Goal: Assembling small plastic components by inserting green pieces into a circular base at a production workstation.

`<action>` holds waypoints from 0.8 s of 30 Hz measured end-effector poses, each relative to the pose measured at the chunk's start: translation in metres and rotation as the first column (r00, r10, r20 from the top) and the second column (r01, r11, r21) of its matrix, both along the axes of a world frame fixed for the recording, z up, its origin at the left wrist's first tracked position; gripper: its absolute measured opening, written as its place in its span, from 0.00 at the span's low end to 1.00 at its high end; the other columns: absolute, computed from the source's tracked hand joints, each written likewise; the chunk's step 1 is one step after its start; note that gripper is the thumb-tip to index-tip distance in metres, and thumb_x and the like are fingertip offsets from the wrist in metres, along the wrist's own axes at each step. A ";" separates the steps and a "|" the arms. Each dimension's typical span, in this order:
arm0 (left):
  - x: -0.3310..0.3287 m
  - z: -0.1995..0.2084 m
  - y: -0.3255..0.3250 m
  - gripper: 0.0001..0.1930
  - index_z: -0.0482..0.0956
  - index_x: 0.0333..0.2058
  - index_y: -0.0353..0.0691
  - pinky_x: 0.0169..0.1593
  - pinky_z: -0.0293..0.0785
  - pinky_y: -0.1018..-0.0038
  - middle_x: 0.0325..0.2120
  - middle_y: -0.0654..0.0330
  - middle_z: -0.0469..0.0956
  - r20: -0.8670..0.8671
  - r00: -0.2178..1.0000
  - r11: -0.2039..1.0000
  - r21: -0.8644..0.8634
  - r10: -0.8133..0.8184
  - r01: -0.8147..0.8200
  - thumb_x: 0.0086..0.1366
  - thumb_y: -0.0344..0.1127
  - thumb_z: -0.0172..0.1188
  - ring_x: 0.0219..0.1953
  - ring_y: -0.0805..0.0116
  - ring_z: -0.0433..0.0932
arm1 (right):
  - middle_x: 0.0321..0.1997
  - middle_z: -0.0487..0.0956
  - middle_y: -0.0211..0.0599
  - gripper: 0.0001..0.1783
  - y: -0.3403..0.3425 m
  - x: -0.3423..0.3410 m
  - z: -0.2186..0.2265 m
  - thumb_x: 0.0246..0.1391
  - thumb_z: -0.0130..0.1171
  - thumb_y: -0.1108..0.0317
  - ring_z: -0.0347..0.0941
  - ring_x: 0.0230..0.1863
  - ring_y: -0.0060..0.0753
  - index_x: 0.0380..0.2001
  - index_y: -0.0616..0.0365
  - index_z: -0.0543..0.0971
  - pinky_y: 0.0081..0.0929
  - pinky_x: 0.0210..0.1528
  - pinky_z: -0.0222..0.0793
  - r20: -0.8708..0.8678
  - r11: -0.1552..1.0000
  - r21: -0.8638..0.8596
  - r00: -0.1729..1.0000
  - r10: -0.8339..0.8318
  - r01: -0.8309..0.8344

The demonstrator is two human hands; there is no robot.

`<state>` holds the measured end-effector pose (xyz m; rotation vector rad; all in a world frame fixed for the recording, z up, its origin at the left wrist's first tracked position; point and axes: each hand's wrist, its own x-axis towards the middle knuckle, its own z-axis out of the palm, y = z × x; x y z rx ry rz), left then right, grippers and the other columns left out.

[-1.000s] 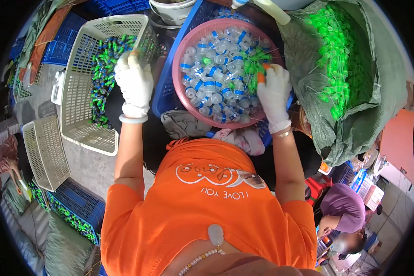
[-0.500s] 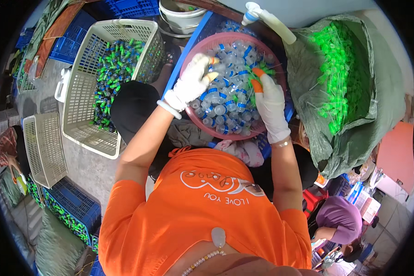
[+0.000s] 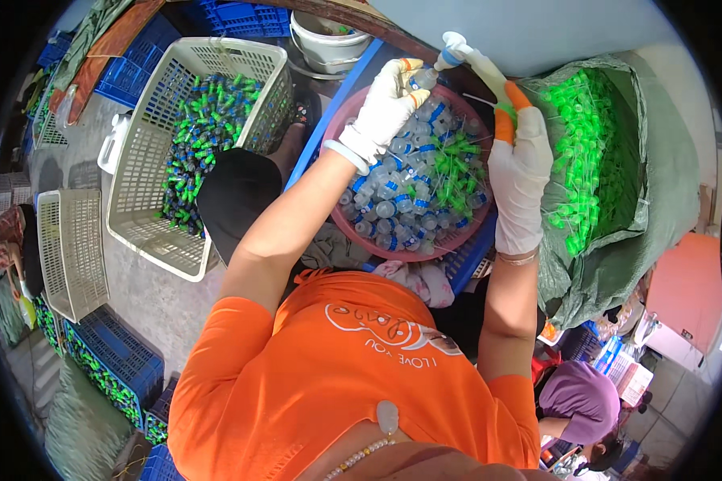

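Observation:
Between the thumb and fingers of my left hand (image 3: 387,108), in a white glove with orange-banded tips, is a small clear bottle (image 3: 425,78). Its mouth is up against or just under the white nozzle (image 3: 451,50) at the top. My right hand (image 3: 520,164), gloved with orange fingertips, pinches a green cap (image 3: 505,111) with a thin pale tube pointing left. Below both hands, a pink basin (image 3: 353,232) holds many clear bottles with blue bands (image 3: 393,208) and a heap of green tubed caps (image 3: 457,167).
A grey-green sack (image 3: 569,293) of green tubed caps (image 3: 578,160) stands open at right. On the left is a pale crate (image 3: 148,244) of green-and-blue filled pieces (image 3: 204,136). A white bucket (image 3: 329,52) stands at the back. A person in purple (image 3: 582,401) works at lower right.
My left hand has risen from the basin to the nozzle with a bottle. My right hand has moved up and right, now pinching a green tubed cap. The view has shifted slightly.

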<state>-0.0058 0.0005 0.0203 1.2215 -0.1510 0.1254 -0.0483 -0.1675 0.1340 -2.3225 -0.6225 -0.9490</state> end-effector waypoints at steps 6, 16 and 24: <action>0.001 0.003 0.001 0.17 0.71 0.49 0.33 0.50 0.72 0.80 0.42 0.62 0.77 -0.031 0.999 1.000 0.007 -0.025 0.025 0.61 0.18 0.57 0.44 0.75 0.75 | 0.33 0.76 0.43 0.15 -0.005 0.001 -0.016 0.53 0.60 0.79 0.74 0.31 0.47 0.46 0.59 0.78 0.34 0.33 0.70 -0.170 0.993 -0.105 0.983 -0.063 0.046; 0.001 -0.003 0.003 0.16 0.72 0.49 0.34 0.47 0.71 0.81 0.40 0.64 0.76 -0.016 0.999 0.999 0.015 -0.030 0.030 0.63 0.20 0.57 0.41 0.78 0.74 | 0.32 0.76 0.43 0.14 -0.005 0.005 -0.020 0.53 0.61 0.78 0.74 0.30 0.48 0.45 0.59 0.78 0.34 0.32 0.70 -0.150 0.993 -0.111 0.987 -0.056 0.040; -0.001 -0.004 0.003 0.16 0.72 0.51 0.34 0.45 0.70 0.82 0.40 0.66 0.76 0.017 0.999 0.999 0.034 -0.036 0.035 0.64 0.23 0.57 0.39 0.80 0.72 | 0.32 0.76 0.44 0.15 -0.005 0.005 -0.021 0.53 0.61 0.78 0.74 0.29 0.48 0.45 0.60 0.78 0.34 0.32 0.70 -0.162 0.995 -0.094 0.985 -0.053 0.038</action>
